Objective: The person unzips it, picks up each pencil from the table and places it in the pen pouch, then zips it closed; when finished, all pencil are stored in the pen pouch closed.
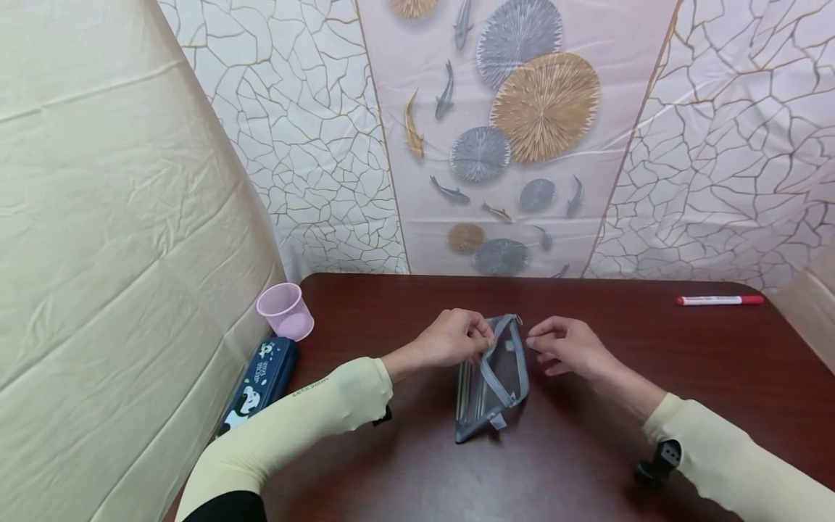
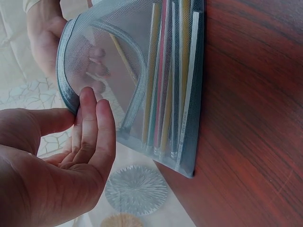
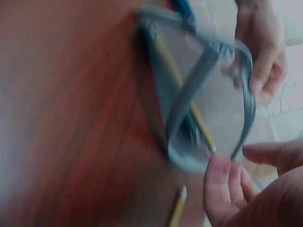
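Observation:
A grey mesh zip pouch stands tilted on the table with its zipped mouth spread. Several pencils show through its mesh. My left hand pinches the mouth's edge between thumb and fingers. To the right of the opening is my right hand, its thumb apart from its bent fingers. A yellow pencil slants inside the pouch, one end close to the right fingertips; whether they touch is unclear. Another yellow pencil shows partly, below that hand's fingers in the right wrist view.
On the table's left side stand a tilted pink cup and a dark blue panda pencil case, partly behind the left sleeve. A red and white marker lies at the far right of the brown table. Patterned cloth hangs behind.

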A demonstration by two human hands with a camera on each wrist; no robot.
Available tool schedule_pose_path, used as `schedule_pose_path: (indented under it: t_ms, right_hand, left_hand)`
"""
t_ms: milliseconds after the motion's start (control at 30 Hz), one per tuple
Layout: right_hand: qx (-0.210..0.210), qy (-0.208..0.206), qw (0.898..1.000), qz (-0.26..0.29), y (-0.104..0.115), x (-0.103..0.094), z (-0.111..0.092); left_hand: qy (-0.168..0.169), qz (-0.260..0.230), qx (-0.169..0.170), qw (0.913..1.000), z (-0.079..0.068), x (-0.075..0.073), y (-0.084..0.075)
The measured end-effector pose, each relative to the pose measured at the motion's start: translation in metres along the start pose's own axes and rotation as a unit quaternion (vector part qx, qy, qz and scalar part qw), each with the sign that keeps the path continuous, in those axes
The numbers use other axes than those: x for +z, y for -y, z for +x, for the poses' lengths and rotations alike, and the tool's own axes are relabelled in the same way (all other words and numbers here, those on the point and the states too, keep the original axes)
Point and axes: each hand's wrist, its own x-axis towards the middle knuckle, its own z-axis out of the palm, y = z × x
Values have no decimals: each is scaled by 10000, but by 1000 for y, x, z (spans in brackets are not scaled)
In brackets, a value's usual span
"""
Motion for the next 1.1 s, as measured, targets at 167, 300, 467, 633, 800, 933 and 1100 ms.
schedule_pose_path:
  t_ms: [167, 300, 467, 633, 800, 933, 1100]
  right_hand:
    - [-726, -317, 9807, -1785, -13, -30, 1]
    - [-1268, -331, 9502, -2826, -24, -48, 2]
    - [-1750, -126, 9262, -3337, -38, -61, 3]
    - [-1835, 127, 9167, -3546, -49, -68, 3]
    - [-1802, 365, 9206, -3445, -54, -70, 3]
    - [-1890, 385, 9215, -3372, -56, -71, 4]
    - [-1874, 445, 9186, -3452, -55, -70, 4]
  left_hand:
    - [6, 107, 9, 9999, 1, 0, 1]
    - [17, 40, -14, 10000, 2, 0, 1]
    - [1, -70, -35, 10000, 2, 0, 1]
    - [2, -76, -19, 10000, 1, -1, 0]
    - [-56, -78, -25, 10000, 1, -1, 2]
    - [-98, -101, -9, 9999, 2, -2, 3]
    - [-101, -158, 33, 9998, 2, -3, 3]
